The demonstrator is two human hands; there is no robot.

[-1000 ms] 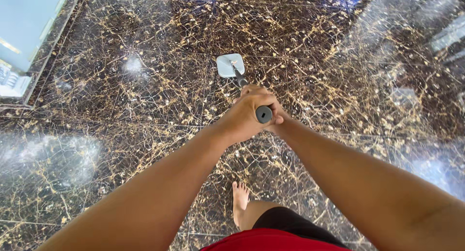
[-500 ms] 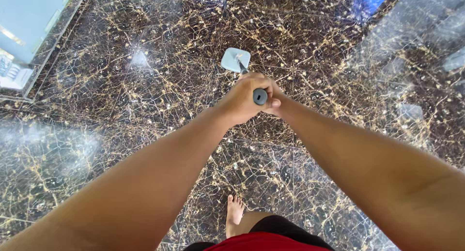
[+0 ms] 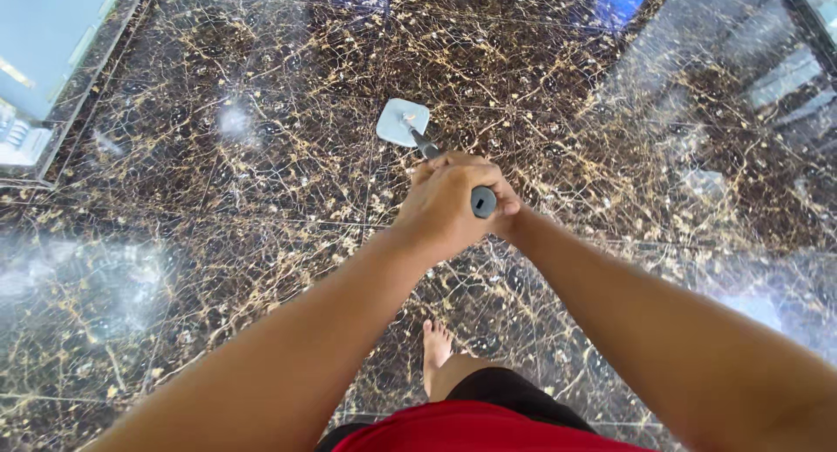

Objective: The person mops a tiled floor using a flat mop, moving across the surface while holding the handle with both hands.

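I have both hands stacked at the top of the mop handle: my left hand wraps it with fingers closed tight, my right hand mostly hidden behind, seemingly clasping too. The pale square mop head lies flat on the dark marble floor ahead of my bare foot. I judge even downward pressure keeps the pad flat.
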